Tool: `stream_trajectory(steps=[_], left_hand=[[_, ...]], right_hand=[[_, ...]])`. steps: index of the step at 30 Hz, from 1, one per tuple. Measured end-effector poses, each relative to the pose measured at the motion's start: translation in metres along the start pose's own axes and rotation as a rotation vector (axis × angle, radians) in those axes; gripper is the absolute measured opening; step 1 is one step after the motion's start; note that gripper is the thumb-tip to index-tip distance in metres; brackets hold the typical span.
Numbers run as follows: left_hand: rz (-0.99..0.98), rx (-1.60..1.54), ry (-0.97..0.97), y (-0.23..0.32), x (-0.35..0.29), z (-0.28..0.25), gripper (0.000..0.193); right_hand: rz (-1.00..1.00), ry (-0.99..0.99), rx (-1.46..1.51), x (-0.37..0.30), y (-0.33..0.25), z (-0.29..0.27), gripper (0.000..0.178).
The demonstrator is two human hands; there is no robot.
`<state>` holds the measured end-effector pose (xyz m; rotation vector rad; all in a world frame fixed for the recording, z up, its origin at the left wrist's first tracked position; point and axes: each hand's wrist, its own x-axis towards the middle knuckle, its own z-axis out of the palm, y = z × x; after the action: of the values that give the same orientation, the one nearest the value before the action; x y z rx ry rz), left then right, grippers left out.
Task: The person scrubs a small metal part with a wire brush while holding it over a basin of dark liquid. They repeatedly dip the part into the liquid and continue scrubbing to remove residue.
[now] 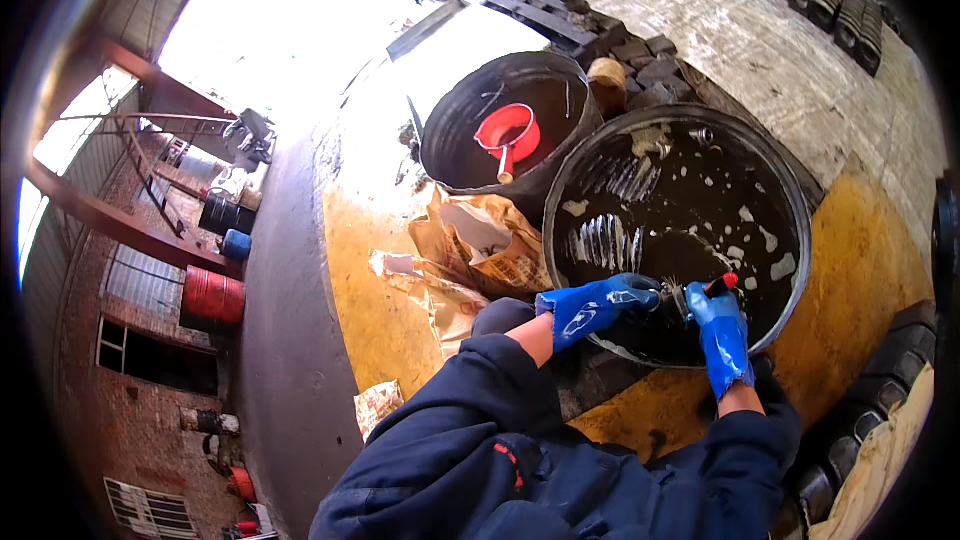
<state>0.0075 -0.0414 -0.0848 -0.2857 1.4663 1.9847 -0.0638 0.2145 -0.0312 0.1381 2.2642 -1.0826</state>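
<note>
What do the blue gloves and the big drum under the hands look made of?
Gloves, left hand and right hand: likely coated rubber or PVC, glossy, wet sheen. Big drum: probably dark metal or hard plastic with a rolled rim; hard to tell which.

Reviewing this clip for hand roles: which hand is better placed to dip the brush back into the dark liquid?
Probably the right hand: it grips the red-tipped brush at the drum rim, while the left hand holds a dark part.

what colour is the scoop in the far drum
Red, floating in the scoop's far drum; head view shows it best.
</note>
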Motion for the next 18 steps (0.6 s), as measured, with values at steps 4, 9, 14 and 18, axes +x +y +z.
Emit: stream_trajectory(steps=[4,9,14,18], left_hand=[[0.044,0.493,0.232,0.016,0.009,0.047,0.057],[-0.093,1.155,0.523,0.038,0.004,0.116,0.056],[-0.255,1.194,0.660,0.054,0.006,0.128,0.050],[0.209,1.460,0.584,0.041,0.004,0.097,0.033]], right_hand=[[0.056,0.042,0.056,-0.003,0.000,-0.008,0.047],[0.033,-0.027,0.163,-0.008,0.001,-0.009,0.044],[0.018,0.098,-0.064,-0.034,-0.022,-0.021,0.039],[-0.097,0.255,-0.156,-0.004,0.004,-0.014,0.041]])
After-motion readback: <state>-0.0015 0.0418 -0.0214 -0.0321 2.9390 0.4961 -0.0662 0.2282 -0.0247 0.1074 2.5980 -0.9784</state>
